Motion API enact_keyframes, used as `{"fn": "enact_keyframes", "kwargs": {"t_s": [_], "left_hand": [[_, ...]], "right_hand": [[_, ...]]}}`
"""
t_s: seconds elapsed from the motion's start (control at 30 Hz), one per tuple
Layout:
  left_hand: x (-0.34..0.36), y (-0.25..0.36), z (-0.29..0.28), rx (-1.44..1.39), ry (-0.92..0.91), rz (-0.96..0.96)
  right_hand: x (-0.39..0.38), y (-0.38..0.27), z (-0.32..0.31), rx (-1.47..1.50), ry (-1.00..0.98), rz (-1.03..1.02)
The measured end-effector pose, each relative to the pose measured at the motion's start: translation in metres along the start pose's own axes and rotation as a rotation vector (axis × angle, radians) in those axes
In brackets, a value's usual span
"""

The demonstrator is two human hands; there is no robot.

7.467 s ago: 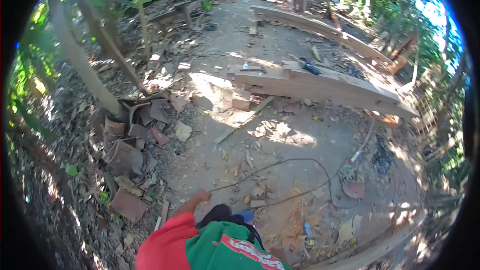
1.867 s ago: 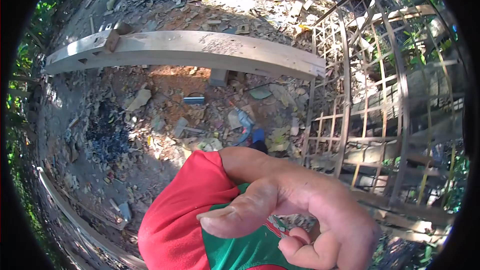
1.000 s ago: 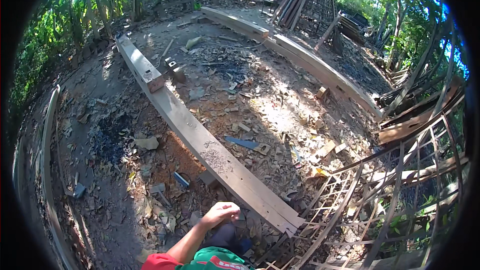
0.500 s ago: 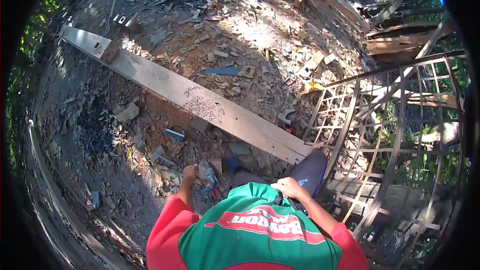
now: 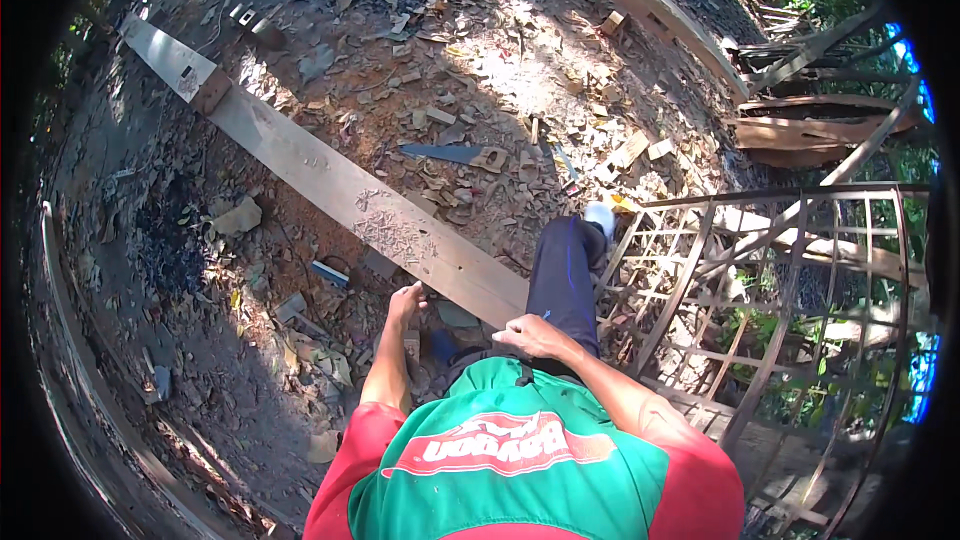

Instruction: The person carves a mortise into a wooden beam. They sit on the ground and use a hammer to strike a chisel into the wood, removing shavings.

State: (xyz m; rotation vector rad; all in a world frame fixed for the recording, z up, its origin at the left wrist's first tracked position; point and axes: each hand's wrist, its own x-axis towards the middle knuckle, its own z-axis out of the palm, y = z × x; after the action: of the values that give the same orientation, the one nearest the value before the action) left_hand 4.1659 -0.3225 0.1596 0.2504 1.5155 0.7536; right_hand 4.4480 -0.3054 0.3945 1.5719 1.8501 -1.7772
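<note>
Long wooden plank point(image 5: 330, 185): left hand point(image 5: 405, 302) reaches beside it, grip unclear; right hand point(image 5: 535, 335) loosely curled, empty.

An outdoor woodworking yard: a long plank point(image 5: 340, 190) lies on bare dirt strewn with wood chips point(image 5: 450, 170), beside a wooden lattice frame point(image 5: 760, 280) and trees.

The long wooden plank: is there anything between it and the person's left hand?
Nothing visible. The left hand is right at the near edge of the long wooden plank, with no object between them; whether it touches cannot be told.
</note>
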Motion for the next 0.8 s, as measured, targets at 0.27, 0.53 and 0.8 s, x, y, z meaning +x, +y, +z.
{"fn": "enact_keyframes", "kwargs": {"t_s": [0.27, 0.53, 0.8], "left_hand": [[0.117, 0.063, 0.04, 0.142, 0.445, 0.104], [0.202, 0.096, 0.102, 1.053, 1.135, -0.326], [0.232, 0.103, 0.106, 1.167, 1.197, -0.321]], "right_hand": [[0.161, 0.089, -0.228, 0.203, 0.053, 0.219], [0.547, 0.426, -0.38, -0.126, 0.562, 0.318], [0.714, 0.604, -0.482, -0.377, 0.792, 0.627]]}}
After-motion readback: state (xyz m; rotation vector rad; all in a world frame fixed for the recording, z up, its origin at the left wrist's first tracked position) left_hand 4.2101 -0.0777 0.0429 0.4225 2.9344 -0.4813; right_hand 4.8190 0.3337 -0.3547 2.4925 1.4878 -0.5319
